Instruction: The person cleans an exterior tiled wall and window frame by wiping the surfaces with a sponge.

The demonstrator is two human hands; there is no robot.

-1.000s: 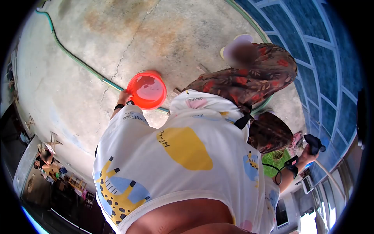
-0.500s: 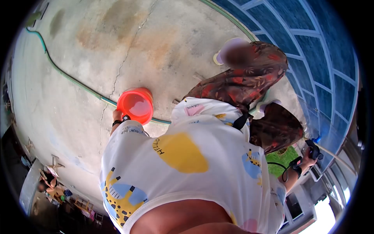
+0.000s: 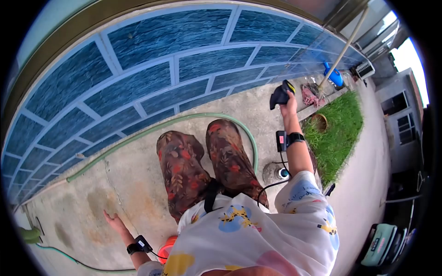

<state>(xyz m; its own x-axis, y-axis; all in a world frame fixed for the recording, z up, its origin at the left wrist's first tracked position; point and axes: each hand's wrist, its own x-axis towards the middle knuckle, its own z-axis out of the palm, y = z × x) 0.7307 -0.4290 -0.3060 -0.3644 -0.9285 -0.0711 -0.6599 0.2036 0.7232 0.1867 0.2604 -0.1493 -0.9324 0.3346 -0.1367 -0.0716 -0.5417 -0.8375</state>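
My left hand (image 3: 116, 222) is held out low on the left over the concrete floor, fingers apart and nothing in it. The red bucket (image 3: 166, 248) stands behind that forearm, mostly hidden by my white shirt. On the right, my right hand (image 3: 289, 105) is closed around a dark, shoe-like object (image 3: 281, 95) with a yellow edge, held near the blue tiled wall. Black devices with cables are strapped to both wrists.
A green hose (image 3: 184, 118) curves over the floor around my legs. At right are a grass patch (image 3: 340, 133), a plant pot (image 3: 318, 122), a pink cloth (image 3: 311, 96), a blue item (image 3: 333, 74) and a leaning pole (image 3: 343, 50). The tiled wall (image 3: 152, 83) rises ahead.
My view has turned right towards the tiled wall. My left hand has let go of the red bucket, which is now mostly hidden. My right hand still holds the dark object.
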